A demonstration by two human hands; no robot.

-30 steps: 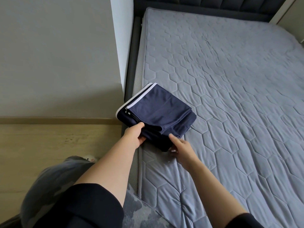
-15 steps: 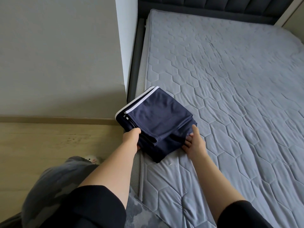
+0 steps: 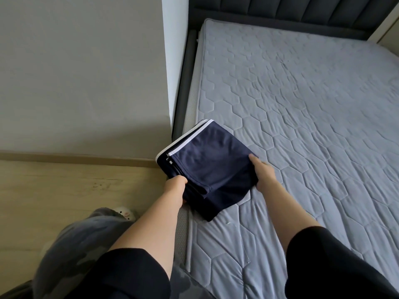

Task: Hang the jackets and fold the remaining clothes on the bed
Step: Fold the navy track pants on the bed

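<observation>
The left hand [image 3: 175, 187] grips the near-left edge of a folded navy-blue garment with white trim [image 3: 207, 162], and the right hand [image 3: 262, 173] grasps its right edge. The garment is at the left edge of the grey hexagon-quilted mattress [image 3: 313, 126], overhanging toward the pale wooden floor [image 3: 64, 190]. Beyond it the mattress runs open to a dark padded headboard [image 3: 280, 9], with a grey wall [image 3: 75, 72] close on the left.

- Open mattress [image 3: 313, 130] stretches right of and beyond the folded clothes [image 3: 207, 165].
- A wall [image 3: 86, 72] stands close on the left, its corner just beside the bed frame [image 3: 183, 87].
- The headboard [image 3: 291, 11] closes the far end.
</observation>
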